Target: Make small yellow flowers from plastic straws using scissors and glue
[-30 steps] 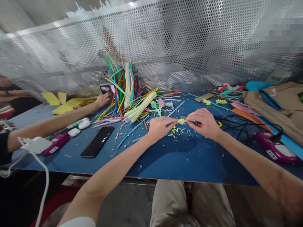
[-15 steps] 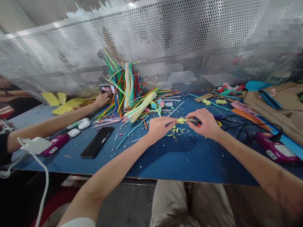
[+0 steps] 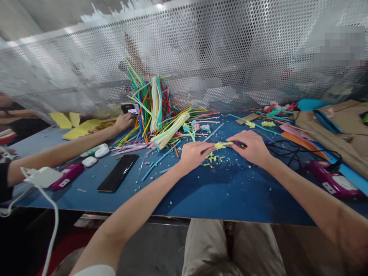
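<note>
Between my two hands is a small fuzzy yellow piece (image 3: 220, 145). My left hand (image 3: 193, 155) pinches its left end with fingers pressed together. My right hand (image 3: 250, 147) is closed at the piece's right side, round a tool with a metal tip and a dark blue and yellow handle (image 3: 242, 145); most of the tool is hidden by the fingers. Yellow clippings (image 3: 211, 158) lie on the blue table below the piece. Two similar yellow pieces (image 3: 268, 124) lie farther back on the right, one on a green stem.
Colourful pipe cleaners (image 3: 149, 111) are heaped behind my left hand. A black phone (image 3: 117, 173), white cases (image 3: 101, 150) and a purple power strip (image 3: 67, 176) lie left. Another person's hand (image 3: 124, 122) holds a phone. Cables and another purple strip (image 3: 335, 178) lie right.
My right hand has shifted slightly right and the tool has turned in its fingers, showing less of its metal and more of the yellow piece. My left hand has hardly moved.
</note>
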Action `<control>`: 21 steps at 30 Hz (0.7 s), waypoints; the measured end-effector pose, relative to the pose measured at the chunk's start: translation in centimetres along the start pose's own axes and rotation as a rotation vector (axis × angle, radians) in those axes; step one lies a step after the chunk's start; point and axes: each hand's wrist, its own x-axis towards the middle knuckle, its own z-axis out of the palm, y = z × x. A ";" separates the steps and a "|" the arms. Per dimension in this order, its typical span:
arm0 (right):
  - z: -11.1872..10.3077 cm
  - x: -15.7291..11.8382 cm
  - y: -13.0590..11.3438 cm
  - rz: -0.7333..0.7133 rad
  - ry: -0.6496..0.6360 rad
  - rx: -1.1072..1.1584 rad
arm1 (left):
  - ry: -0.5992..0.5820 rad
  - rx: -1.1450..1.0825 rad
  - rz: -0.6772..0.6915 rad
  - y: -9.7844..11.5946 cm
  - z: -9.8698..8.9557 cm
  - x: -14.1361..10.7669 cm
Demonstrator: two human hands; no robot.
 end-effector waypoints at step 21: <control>-4.2 -2.0 10.2 0.475 -0.654 -0.394 | 0.054 0.039 -0.095 -0.5 0.2 0.0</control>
